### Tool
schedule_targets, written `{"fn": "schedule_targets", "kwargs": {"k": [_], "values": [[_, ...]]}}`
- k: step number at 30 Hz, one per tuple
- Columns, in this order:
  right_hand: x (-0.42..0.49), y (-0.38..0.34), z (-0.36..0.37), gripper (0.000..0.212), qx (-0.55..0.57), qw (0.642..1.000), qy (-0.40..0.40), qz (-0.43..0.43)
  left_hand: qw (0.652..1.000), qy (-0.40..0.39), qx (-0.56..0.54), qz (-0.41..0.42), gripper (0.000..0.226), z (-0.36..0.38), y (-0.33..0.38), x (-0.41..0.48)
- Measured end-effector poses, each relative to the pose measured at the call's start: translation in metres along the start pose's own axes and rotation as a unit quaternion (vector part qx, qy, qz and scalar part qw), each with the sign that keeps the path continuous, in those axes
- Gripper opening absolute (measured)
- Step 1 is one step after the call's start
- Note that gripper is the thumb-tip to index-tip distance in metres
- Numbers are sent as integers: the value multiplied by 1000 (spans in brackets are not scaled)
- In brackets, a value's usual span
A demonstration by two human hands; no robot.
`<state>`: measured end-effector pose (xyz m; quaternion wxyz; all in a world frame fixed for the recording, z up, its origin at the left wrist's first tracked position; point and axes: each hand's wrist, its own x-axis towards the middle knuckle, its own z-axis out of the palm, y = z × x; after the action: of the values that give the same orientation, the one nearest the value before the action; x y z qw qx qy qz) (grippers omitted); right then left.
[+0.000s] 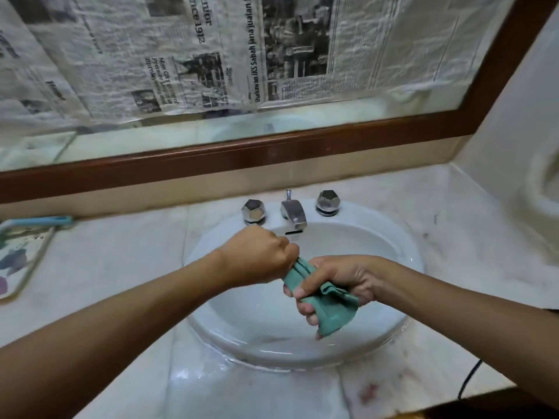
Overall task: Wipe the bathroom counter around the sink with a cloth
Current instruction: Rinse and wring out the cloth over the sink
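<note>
A green cloth (329, 306) is bunched and twisted between both hands above the white oval sink (402, 246). My left hand (260, 258) is a fist closed on the cloth's upper end. My right hand (338, 279) grips the lower part, and a loose end hangs below its fingers. The pale marble counter (121, 261) surrounds the sink and looks wet at the front, with reddish stains at the front right.
A chrome faucet (292, 211) stands between two faceted knobs (253, 210) (328, 202) behind the basin. A flat patterned tray with a blue edge (21, 252) lies at the far left. A newspaper-covered mirror in a wooden frame (272, 152) backs the counter. A black cable (469, 379) hangs at the front right.
</note>
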<state>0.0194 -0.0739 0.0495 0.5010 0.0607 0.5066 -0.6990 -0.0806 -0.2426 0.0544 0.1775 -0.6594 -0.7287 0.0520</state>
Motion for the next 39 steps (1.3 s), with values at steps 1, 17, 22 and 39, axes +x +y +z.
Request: {"fn": "schedule_targets", "kwargs": {"k": [1,17,22,39], "values": [[-3,-5,-6,7,-2,1000,-9,1,1000,-8,11,-7,17,-3,-6,8],[44,-24,-75,21,-734,505,432,-136,598,-306,-565,-479,34,39,8,59],[53,-21,-83,35,-748,485,415,-182,469,-378,-638,-479,44,43,3,52],[13,23,-50,33,-142,978,146,-55,977,-130,-92,-144,21,42,29,2]]}}
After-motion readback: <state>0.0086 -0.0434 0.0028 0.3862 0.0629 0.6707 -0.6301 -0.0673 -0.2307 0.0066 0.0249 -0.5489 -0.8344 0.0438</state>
